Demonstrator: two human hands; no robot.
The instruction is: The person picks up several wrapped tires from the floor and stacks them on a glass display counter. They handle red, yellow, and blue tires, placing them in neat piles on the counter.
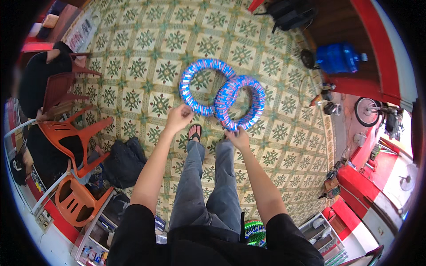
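Two ring-shaped bundles, probably tires, wrapped in shiny blue and pink film, are held out over the tiled floor. The left wrapped ring (187,87) has its lower rim at my left hand (180,116), whose fingers are curled by it; whether they grip it is unclear. My right hand (238,135) pinches the lower edge of the right wrapped ring (258,99), which looks thicker and overlaps the left one in view.
Seated people, orange plastic chairs (61,131) and a black bag (124,163) are at the left. Green wrapped rings (255,232) lie behind me. A blue water jug (337,57), a bicycle wheel (367,111) and a shelf unit (318,229) stand at the right.
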